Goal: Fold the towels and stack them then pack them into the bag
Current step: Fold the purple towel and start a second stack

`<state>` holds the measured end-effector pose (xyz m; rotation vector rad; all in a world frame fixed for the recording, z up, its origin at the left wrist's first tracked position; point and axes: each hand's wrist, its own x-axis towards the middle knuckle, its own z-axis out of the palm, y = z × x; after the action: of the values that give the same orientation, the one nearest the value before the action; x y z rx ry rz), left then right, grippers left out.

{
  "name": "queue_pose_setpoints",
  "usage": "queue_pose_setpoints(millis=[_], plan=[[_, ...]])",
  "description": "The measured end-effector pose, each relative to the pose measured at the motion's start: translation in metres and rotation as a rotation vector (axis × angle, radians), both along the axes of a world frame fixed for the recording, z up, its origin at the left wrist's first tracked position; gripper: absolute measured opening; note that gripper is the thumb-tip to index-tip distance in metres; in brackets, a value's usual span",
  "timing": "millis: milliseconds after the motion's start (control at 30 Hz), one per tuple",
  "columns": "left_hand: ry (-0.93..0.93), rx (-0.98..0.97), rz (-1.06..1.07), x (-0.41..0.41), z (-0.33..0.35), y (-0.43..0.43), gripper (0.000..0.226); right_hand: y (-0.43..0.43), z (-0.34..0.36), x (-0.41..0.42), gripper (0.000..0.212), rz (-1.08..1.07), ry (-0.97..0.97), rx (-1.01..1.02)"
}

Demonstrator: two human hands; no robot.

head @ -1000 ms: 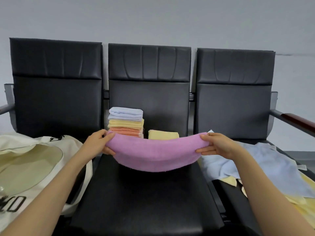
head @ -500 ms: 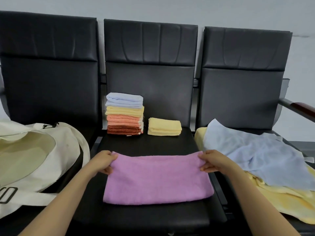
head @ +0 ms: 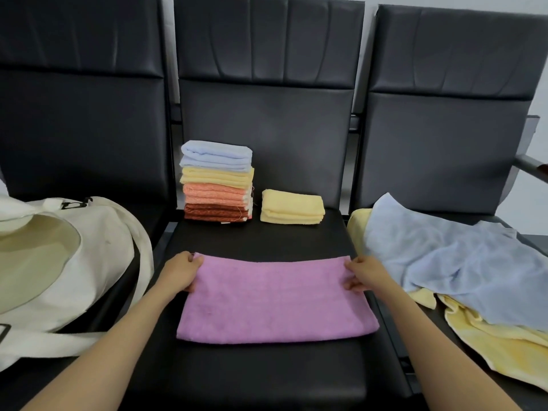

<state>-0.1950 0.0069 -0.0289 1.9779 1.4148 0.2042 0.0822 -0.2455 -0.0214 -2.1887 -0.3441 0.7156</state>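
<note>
Purple towel [head: 275, 301] lying flat on the middle seat of the bench [head: 267, 378], towards its front edge; left hand [head: 182, 272] grasps the far-left corner, right hand [head: 363, 275] the far-right corner; stack of folded towels [head: 218, 180] at the seat's back edge; bag [head: 59, 262] on the left seat.

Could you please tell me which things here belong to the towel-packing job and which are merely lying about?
Job: purple towel, held by left hand and right hand; folded stack; folded yellow towel; loose blue towel; loose yellow towels; bag.
Lying about: chairs; armrest.
</note>
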Motion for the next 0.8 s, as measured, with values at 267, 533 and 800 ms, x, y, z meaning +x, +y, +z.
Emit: queue_pose_setpoints(millis=[267, 533, 800], plan=[[0.139, -0.196, -0.067, -0.013, -0.001, 0.004, 0.049, -0.006, 0.0, -0.01, 0.035, 0.221, -0.468, -0.308], [-0.055, -0.121, -0.052, -0.011, -0.001, -0.003, 0.038, 0.003, 0.02, -0.064, 0.058, 0.829, -0.378, -0.23], [-0.412, -0.289, -0.334, -0.023, 0.041, -0.015, 0.038, 0.029, -0.011, -0.092, 0.08, 1.019, -0.458, -0.415]])
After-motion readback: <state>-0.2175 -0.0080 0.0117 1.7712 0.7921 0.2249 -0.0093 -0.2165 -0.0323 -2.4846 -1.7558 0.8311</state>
